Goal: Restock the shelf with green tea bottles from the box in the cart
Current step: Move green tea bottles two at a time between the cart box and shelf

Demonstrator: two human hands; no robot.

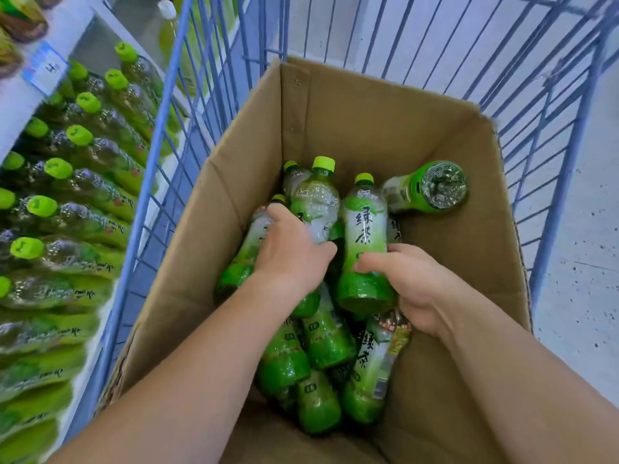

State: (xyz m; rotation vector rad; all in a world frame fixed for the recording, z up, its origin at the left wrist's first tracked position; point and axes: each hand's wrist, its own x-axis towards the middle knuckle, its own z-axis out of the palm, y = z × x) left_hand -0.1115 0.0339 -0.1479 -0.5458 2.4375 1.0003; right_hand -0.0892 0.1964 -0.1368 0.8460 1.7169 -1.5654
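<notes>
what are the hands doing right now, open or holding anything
Left hand: grips one tea bottle in the box.
Right hand: grips the neighbouring bottle, thumb across its label.

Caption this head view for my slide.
In the brown cardboard box inside the blue wire cart, the left hand grips one green-capped plastic tea bottle, the right hand a second bottle.

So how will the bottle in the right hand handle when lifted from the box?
The bottle gripped by the right hand looks capped and full, so probably heavy for its size. Its glossy wrap may be slippery, though the narrowed waist should aid grip. Being round, it would likely roll if laid down.
</notes>
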